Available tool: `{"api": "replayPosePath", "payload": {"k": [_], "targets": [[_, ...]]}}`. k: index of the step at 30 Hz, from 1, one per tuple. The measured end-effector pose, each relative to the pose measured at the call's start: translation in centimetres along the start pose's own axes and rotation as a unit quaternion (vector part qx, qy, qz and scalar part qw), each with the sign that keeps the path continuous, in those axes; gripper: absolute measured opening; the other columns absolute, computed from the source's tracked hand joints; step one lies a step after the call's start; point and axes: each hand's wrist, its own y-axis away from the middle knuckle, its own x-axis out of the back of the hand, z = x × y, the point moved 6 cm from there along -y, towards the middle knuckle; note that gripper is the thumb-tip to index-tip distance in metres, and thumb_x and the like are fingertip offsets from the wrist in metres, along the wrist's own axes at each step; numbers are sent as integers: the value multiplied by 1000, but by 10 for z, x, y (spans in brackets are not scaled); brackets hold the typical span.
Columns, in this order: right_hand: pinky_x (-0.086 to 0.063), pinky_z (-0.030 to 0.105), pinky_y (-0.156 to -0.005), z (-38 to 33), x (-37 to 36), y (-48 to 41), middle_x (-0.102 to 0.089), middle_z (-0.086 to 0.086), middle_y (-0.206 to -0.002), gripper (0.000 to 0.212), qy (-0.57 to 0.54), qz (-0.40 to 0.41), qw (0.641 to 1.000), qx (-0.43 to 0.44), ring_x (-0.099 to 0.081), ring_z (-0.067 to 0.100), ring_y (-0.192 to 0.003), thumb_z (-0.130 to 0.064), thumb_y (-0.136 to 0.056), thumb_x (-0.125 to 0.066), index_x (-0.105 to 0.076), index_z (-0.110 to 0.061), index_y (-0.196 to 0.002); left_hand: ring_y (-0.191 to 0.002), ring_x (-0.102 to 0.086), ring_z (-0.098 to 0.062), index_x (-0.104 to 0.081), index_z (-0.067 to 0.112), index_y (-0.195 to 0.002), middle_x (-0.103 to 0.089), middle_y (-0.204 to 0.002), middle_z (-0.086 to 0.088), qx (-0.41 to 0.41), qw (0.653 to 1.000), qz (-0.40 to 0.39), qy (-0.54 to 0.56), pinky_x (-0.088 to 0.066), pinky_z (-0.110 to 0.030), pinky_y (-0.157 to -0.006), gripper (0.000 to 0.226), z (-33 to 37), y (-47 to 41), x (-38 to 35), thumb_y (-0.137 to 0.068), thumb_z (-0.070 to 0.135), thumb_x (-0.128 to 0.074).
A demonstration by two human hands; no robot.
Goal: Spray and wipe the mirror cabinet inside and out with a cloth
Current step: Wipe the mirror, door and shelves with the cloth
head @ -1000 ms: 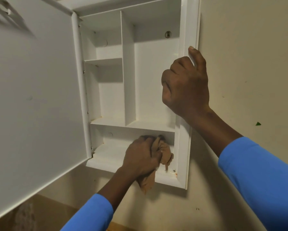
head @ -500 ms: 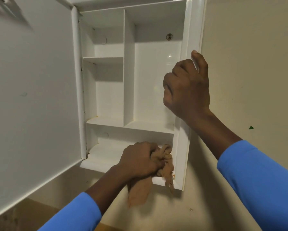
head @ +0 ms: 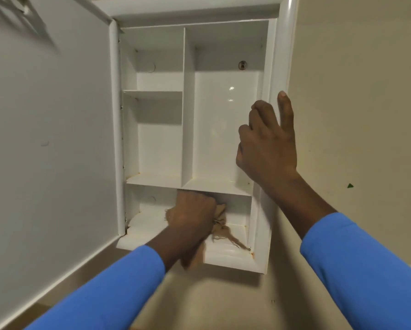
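Now the left hand's (head: 192, 215) fingers clutch the cloth (head: 220, 222) on the cabinet's (head: 226, 129) bottom shelf (head: 233, 250). The right hand (head: 268, 148) rests against the frame (head: 284, 55), forefinger straight, others loosely bent.

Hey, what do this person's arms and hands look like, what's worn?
Both arms wear bright blue long sleeves, the left sleeve and the right sleeve, ending short of the wrists. The left hand and right hand are bare: no gloves, rings or watch visible.
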Motion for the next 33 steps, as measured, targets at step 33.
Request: {"api": "replayPosePath", "payload": {"k": [33], "targets": [[-3, 61, -127, -8, 8, 11, -70, 20, -102, 24, -33, 15, 999, -6, -46, 37, -143, -13, -86, -54, -75, -3, -81, -100, -68, -23, -57, 20, -120, -70, -113, -1, 43, 998, -1, -34, -44, -38, -95, 26, -101, 50, -28, -98, 33, -52]]}}
